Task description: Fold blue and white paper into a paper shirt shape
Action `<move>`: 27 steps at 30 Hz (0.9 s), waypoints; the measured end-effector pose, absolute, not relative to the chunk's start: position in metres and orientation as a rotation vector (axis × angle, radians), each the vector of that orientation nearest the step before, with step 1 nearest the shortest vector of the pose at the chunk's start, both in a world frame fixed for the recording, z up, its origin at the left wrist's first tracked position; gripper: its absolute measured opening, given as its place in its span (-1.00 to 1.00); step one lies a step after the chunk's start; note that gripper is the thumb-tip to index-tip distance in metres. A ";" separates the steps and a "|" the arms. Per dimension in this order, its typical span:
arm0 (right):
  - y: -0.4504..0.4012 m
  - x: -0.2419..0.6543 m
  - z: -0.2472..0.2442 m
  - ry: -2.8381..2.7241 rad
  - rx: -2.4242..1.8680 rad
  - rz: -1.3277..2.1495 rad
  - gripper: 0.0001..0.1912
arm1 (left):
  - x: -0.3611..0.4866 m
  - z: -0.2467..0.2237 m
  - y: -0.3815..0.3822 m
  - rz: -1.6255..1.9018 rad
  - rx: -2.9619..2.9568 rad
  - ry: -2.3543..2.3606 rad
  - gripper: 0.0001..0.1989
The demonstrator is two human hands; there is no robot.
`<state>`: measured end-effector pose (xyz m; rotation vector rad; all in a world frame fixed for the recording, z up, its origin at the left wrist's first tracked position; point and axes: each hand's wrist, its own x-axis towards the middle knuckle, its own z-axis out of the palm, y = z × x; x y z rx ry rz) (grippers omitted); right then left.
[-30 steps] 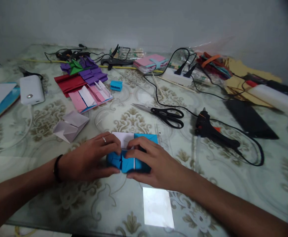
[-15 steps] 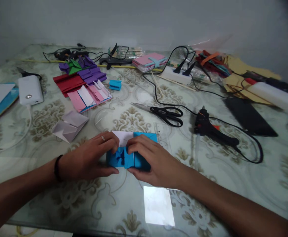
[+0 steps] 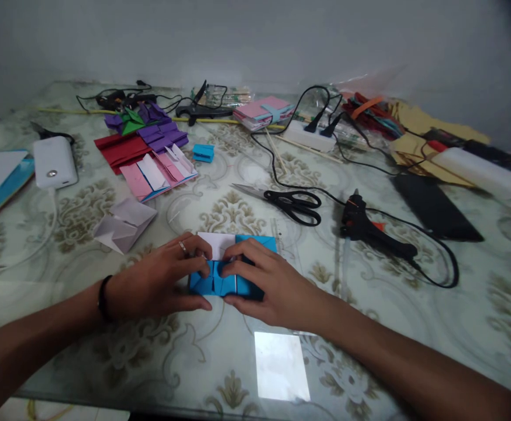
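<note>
Folded blue paper (image 3: 224, 287), as I saw it from nearby: it lay on the patterned table (image 3: 168, 362), btwn both hands. L hand (image 3: 159, 280): fingers bent, tips on paper's L part, thumb apart from them at nr edge. R hand (image 3: 277, 286): ditto on R part, thumb likewise apart. Scissors (image 3: 277, 197) lay beyond; glue gun (image 3: 355, 217), R; creased pale paper (image 3: 136, 213), L.

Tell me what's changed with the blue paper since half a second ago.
The blue paper's middle folds, raised then, have come down and lie flatter, nearly meeting. The left hand and right hand stay on it; nothing was let go. The scissors and glue gun stayed put.
</note>
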<state>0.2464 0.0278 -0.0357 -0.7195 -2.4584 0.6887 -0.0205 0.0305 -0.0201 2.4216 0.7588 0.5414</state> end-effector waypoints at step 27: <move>0.026 0.246 -0.038 -2.450 -0.756 0.677 -0.76 | -0.020 -0.023 0.028 0.484 2.519 0.772 -0.76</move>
